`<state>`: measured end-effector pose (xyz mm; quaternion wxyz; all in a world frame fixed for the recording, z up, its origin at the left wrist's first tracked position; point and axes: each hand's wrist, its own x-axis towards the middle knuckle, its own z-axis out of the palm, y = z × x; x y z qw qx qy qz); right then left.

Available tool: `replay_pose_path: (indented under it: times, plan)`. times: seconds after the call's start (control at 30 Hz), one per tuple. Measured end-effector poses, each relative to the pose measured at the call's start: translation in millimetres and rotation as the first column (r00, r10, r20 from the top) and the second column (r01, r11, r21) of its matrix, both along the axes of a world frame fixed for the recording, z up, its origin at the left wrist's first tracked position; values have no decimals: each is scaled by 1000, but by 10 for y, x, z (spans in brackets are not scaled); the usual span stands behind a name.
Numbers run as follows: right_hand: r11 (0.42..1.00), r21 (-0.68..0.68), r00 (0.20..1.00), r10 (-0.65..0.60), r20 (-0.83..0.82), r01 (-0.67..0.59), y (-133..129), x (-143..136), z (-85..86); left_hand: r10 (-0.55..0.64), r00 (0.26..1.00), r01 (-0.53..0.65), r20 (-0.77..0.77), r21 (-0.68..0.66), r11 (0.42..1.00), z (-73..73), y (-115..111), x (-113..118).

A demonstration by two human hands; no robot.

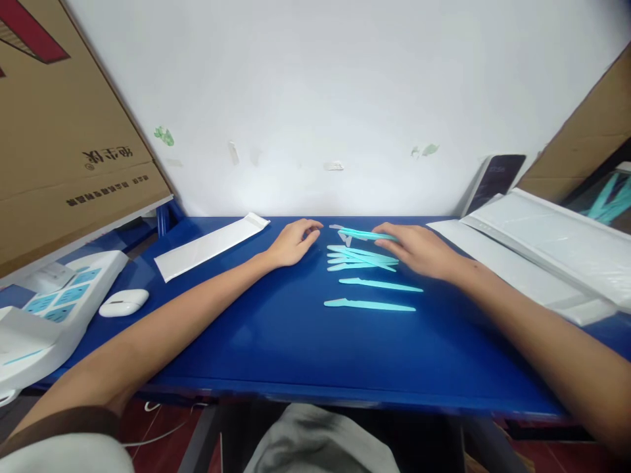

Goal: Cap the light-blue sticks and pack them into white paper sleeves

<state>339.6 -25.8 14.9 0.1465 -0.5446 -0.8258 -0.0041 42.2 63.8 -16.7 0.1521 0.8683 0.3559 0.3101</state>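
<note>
Razors (367, 234), turquoise and bunched, sat in the right hand (411, 248), its grip pinched around their handle ends over the bench (276, 335). A loose pile (362, 258) of more lay just nearer the person, with two separate razors (379, 284) nearer still. The left hand (296, 242) lay loosely curled, its grip holding nothing, near a white packet (211, 247).

Blue table (276, 348) against a white wall (315, 85), green leaf decals (163, 136) and torn white scraps (334, 166) stuck to it. Far left: brown cardboard (54, 112), red patch (37, 29), dark print (107, 155). Below it, white power strip (109, 270) with blue socket faces (60, 313); small rounded white object (124, 303) just beside. Far right: phone (497, 179) propped at a tilt near the wall, screen dark. Under the table, white cable (163, 436) over red floor tiles (148, 458)
</note>
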Motion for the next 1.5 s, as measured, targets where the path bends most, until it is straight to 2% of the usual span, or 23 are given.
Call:
replay_pose_path:
  times: [0.07,0.17,0.27,0.43,0.57,0.77,0.9,1.03,1.23,1.33,1.5]
  plan:
    - [996,-36,997,-77,33,78,39,106,3,-40,986,54,-162,85,995,25,172,136]
    - [983,-64,984,-171,58,175,93,247,-28,-107,919,169,-380,133,977,96,328,393]
    - [961,-77,961,-259,96,267,147,346,-84,-188,854,288,-486,140,947,169,372,604]
    - [935,-125,937,-313,155,333,205,372,-155,-326,790,427,-519,84,900,193,373,697]
    - [920,-149,927,-337,164,361,206,315,-171,-350,799,446,-489,93,890,170,408,684]
    - [934,-133,939,-314,138,331,184,280,-175,-391,820,447,-418,42,894,203,457,695]
    - [934,-131,939,-317,134,334,172,267,-167,-381,837,434,-392,52,900,168,516,557]
    - [939,-127,944,-304,125,319,173,241,-165,-333,870,387,-363,84,918,105,538,243]
    - [941,-137,950,-299,89,309,200,230,-206,-245,924,287,-293,113,951,53,343,-257]
    - [944,-143,954,-290,77,299,195,207,-217,-221,944,248,-244,86,965,46,231,-344]
    - [954,-105,960,-277,48,281,156,166,-202,-258,944,269,-207,28,963,74,90,-385]
